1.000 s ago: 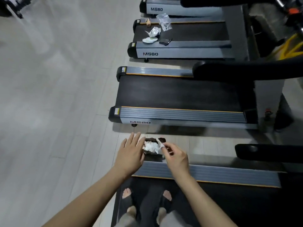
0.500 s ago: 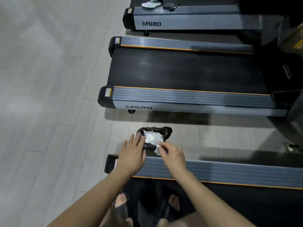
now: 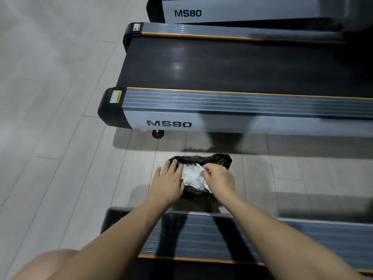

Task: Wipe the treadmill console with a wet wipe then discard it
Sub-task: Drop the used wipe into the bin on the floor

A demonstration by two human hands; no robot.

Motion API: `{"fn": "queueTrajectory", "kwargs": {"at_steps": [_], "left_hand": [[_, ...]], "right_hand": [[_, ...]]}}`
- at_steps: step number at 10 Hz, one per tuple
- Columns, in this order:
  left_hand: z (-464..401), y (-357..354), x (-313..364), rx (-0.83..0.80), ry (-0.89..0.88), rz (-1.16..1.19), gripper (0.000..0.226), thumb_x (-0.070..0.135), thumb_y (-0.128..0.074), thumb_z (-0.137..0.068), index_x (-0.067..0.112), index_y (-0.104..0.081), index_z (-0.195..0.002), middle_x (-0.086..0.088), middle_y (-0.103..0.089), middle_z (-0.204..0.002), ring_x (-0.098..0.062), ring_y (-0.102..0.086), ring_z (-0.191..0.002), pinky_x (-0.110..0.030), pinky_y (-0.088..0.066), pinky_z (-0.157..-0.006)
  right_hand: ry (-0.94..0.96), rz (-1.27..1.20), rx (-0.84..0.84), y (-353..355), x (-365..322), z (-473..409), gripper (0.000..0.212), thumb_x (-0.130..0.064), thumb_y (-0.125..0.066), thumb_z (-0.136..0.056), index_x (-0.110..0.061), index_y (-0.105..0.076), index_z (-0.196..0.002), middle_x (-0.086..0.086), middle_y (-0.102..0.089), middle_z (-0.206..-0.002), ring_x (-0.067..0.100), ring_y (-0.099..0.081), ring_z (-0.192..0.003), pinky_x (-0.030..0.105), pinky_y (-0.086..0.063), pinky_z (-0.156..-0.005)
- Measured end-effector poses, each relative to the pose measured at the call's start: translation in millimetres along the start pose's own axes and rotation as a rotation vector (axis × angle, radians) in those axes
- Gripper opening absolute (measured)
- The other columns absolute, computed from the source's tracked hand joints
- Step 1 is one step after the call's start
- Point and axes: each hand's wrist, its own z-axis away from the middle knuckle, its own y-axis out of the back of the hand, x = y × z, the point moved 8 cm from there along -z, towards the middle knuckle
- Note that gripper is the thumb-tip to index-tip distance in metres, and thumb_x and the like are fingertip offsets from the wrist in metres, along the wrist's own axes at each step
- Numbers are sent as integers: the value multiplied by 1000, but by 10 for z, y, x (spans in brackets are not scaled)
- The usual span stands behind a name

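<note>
Closest, a bare knee [image 3: 46,263] at bottom left and both forearms reaching over the ribbed side rail [image 3: 201,237] of the near treadmill. Just past the rail, a black bin bag [image 3: 220,159] sits on the pale tiled floor [image 3: 60,138]. Left hand [image 3: 166,182] lies open, fingers spread flat on the bag's left rim. Right hand [image 3: 219,177] has fingertips pinched on the white wet wipe [image 3: 191,175], which sits crumpled inside the bag's mouth among other white wipes. Beyond, a second treadmill [image 3: 222,65] marked MS80, black belt, orange-edged rails. Farthest, a third MS80 frame [image 3: 232,11] at top.
</note>
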Motion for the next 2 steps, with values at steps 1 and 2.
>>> {"fn": "queueTrajectory", "kwargs": {"at_steps": [1,2], "left_hand": [[-276,-271,-103,21,3,-11,60,38,-42,-104,22,-26,-160,-4,-24,-170,-29,-17,-157,-51,-23,-125],[-331,-401,-170,9,27,-21,60,39,-41,-105,23,-25,-160,-5,-23,-171,-30,-17,-158,-51,-22,-126]], "right_hand": [[13,54,-16,-329,106,-267,24,-27,-54,-100,-24,-73,-114,1,-72,-117,29,-66,-111,34,-43,-75],[6,138,-172,-668,158,-248,37,-31,-57,-99,-30,-67,-135,7,-68,-135,31,-63,-123,37,-52,-95]]}}
